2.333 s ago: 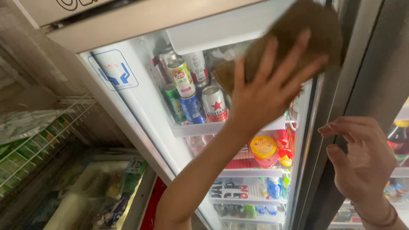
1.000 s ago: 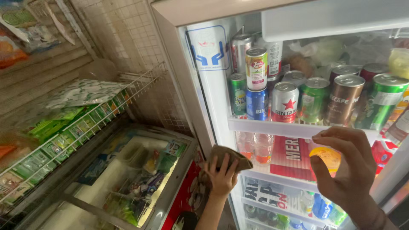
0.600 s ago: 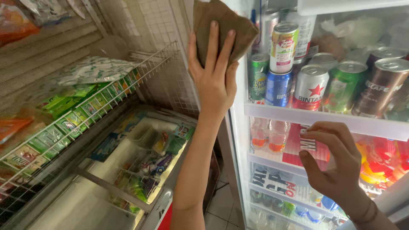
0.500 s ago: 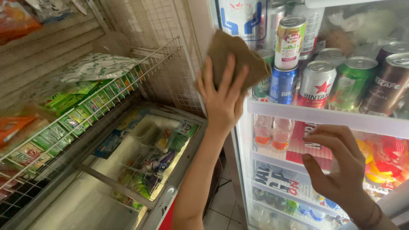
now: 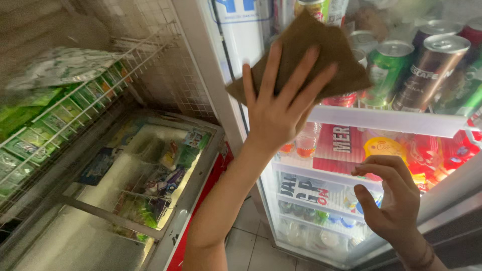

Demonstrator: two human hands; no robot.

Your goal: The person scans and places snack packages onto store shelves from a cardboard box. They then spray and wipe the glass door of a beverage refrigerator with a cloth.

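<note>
My left hand (image 5: 278, 113) presses a brown cloth (image 5: 314, 37) flat against the glass door (image 5: 321, 198) of a drinks fridge, with its fingers spread over the cloth. The cloth lies high on the glass, in front of the shelf of drink cans (image 5: 427, 65). My right hand (image 5: 394, 200) is lower and to the right. Its fingers are curled and apart, the fingertips are close to the glass, and it holds nothing.
A glass-topped chest freezer (image 5: 150, 170) with packets inside stands at the lower left. Above it hangs a wire rack (image 5: 60, 115) of green packets. White shelves (image 5: 391, 120) inside the fridge carry bottles and colourful packs. A tiled floor (image 5: 251, 236) shows below.
My left hand swept the cloth from low on the door up its left edge, then right across the glass. My right hand stayed near the lower glass.
</note>
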